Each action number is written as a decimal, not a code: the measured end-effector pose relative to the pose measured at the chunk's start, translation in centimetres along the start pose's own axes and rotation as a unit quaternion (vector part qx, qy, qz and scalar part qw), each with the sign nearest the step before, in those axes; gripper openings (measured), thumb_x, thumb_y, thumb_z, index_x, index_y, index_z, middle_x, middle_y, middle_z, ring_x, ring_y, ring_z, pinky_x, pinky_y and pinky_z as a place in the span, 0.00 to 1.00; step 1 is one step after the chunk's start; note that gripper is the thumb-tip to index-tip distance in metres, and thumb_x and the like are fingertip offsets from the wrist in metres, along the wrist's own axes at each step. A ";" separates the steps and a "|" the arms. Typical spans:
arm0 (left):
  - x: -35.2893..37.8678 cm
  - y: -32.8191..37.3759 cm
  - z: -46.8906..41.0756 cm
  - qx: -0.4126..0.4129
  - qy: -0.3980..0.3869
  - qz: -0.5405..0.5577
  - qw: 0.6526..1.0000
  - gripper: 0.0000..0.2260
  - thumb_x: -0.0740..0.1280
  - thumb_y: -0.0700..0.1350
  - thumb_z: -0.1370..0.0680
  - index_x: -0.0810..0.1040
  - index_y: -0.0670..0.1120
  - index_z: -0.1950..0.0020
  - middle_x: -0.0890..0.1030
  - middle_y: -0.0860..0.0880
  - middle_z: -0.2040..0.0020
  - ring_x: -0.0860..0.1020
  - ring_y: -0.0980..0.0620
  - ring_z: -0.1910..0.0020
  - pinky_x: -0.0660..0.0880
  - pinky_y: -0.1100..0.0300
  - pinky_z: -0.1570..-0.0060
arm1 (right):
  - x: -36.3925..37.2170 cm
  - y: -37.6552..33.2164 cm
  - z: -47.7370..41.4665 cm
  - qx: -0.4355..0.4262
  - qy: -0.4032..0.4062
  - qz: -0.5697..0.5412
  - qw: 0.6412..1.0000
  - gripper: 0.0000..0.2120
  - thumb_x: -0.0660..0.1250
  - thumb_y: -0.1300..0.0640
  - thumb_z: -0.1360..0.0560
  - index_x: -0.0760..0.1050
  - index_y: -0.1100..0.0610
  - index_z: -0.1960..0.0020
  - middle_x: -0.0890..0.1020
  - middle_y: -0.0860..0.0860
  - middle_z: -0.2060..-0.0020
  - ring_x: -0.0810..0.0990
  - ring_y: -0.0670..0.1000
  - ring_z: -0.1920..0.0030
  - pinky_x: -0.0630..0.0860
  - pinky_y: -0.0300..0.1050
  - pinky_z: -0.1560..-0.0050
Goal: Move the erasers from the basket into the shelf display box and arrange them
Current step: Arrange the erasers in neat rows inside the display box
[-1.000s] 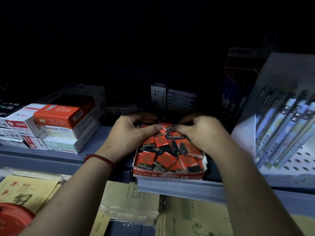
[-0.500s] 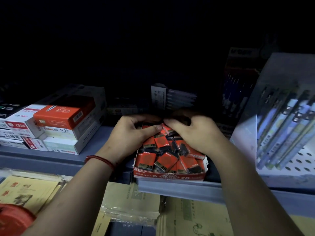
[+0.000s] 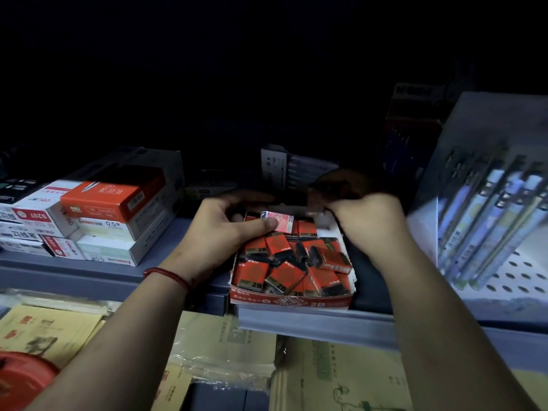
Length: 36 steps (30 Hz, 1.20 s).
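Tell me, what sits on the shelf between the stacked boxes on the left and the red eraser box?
Only the left hand, reaching into the eraser box beside the stacked boxes; head view.

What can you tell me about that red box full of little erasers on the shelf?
The display box is a low, open-topped tray of what looks like thin cardboard, red outside with white printing and "2B" on its front wall, white inside. It sits at the front edge of the grey shelf. Red-and-black wrapped erasers fill it, jumbled near the front. The left hand rests over its back left part, thumb pressing an eraser; the right hand is at its back right corner.
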<state>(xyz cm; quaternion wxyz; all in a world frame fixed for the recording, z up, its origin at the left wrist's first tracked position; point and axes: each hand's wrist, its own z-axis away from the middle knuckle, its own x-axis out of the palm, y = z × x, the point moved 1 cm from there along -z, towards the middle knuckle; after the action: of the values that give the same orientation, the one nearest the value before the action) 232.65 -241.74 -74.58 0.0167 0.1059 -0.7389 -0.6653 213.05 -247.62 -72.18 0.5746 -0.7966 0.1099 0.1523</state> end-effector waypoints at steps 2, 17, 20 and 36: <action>-0.1 0.0 0.0 -0.002 -0.015 -0.009 1.000 0.14 0.76 0.39 0.27 0.83 0.47 0.42 0.87 0.50 0.53 0.87 0.49 0.57 0.81 0.62 0.62 | -0.7 0.0 -0.1 -0.026 0.012 0.027 0.999 0.10 0.72 0.63 0.26 0.82 0.47 0.56 0.83 0.40 0.61 0.80 0.40 0.59 0.74 0.27 0.61; 0.2 -0.1 -0.1 0.007 -0.041 -0.063 0.997 0.07 0.72 0.40 0.23 0.85 0.48 0.46 0.87 0.48 0.54 0.86 0.47 0.56 0.83 0.58 0.58 | -0.9 0.8 -0.1 0.008 -0.066 0.138 0.988 0.10 0.75 0.57 0.27 0.79 0.44 0.54 0.81 0.42 0.60 0.79 0.42 0.58 0.73 0.34 0.62; 0.2 -0.2 -0.2 0.015 -0.038 -0.072 0.997 0.08 0.70 0.38 0.22 0.85 0.49 0.47 0.87 0.51 0.54 0.86 0.51 0.57 0.82 0.62 0.57 | -0.9 0.7 -0.3 -0.008 -0.062 0.164 0.985 0.09 0.75 0.58 0.28 0.79 0.45 0.55 0.83 0.46 0.58 0.81 0.47 0.57 0.76 0.40 0.59; 0.0 -0.2 -0.1 -0.004 0.020 0.007 1.000 0.08 0.72 0.37 0.23 0.83 0.43 0.45 0.87 0.43 0.53 0.85 0.41 0.53 0.83 0.55 0.55 | -1.1 -0.5 0.3 0.020 -0.109 0.312 0.944 0.05 0.67 0.48 0.24 0.79 0.48 0.54 0.81 0.49 0.61 0.79 0.52 0.56 0.76 0.45 0.53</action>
<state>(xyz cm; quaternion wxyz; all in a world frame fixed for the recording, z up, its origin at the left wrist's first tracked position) 232.72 -241.90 -74.81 0.0368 0.1141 -0.7366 -0.6656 212.16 -247.13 -71.44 0.5228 -0.6894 0.2922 0.4074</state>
